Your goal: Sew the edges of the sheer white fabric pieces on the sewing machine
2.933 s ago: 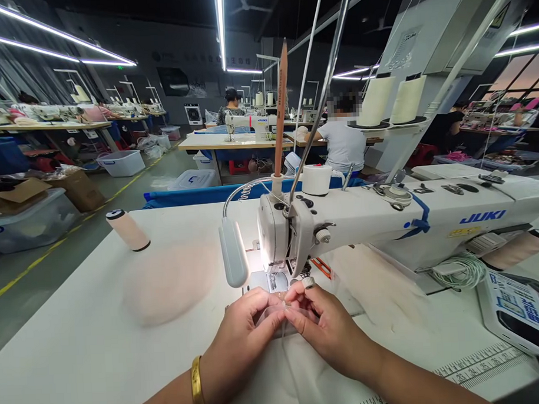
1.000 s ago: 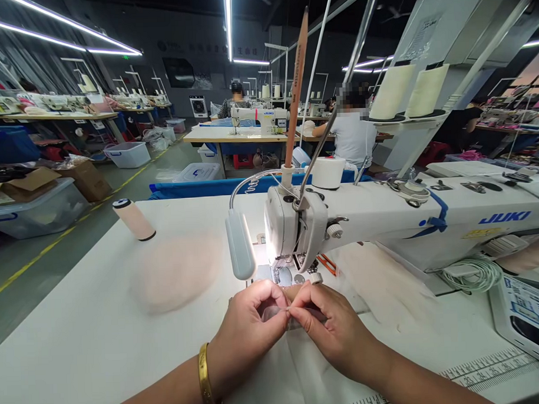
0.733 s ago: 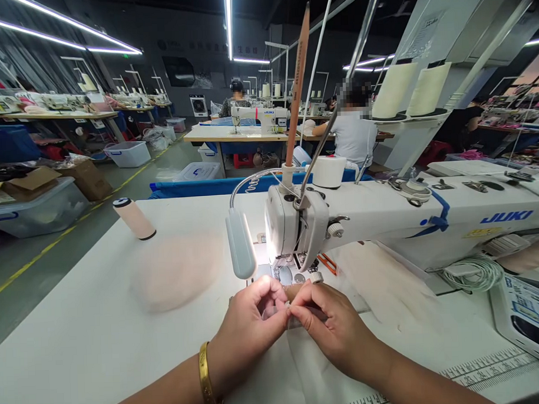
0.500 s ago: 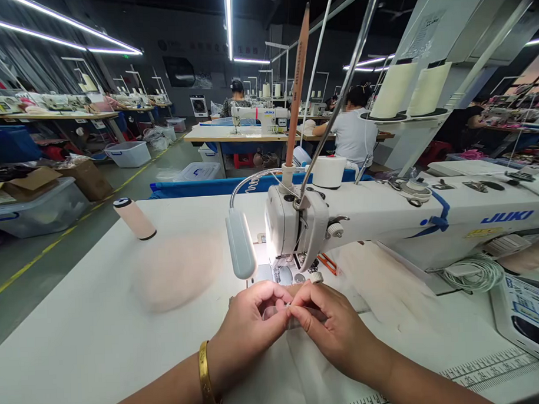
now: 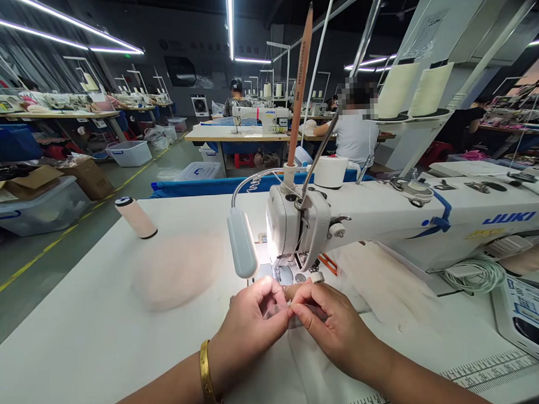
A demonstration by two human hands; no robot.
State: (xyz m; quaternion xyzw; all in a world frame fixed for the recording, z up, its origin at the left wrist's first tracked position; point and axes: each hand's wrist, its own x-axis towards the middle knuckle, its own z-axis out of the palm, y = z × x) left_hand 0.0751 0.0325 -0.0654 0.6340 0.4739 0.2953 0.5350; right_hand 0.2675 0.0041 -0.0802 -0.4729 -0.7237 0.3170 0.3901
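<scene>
My left hand (image 5: 256,320) and my right hand (image 5: 334,323) meet just in front of the sewing machine (image 5: 297,224), fingertips pinched together. Between them they grip a piece of thin, sheer pale fabric (image 5: 307,357), which hangs down over the table edge side toward me. The exact spot they pinch is mostly hidden by the fingers. Behind the hands lie the lit needle plate (image 5: 284,274) and presser foot area. Orange-handled snips (image 5: 328,263) rest to the right of the needle area. A gold bangle circles my left wrist.
A pile of sheer pale fabric (image 5: 179,270) lies on the left of the white table, with a peach thread cone (image 5: 136,218) behind it. More sheer fabric (image 5: 387,280) sits under the machine arm. A gooseneck lamp (image 5: 242,243) hangs beside the needle. Ruler markings (image 5: 491,368) run along the right front.
Both hands stay almost in place, still pinching the fabric. The left fingers have shifted slightly. The whole view has moved a little.
</scene>
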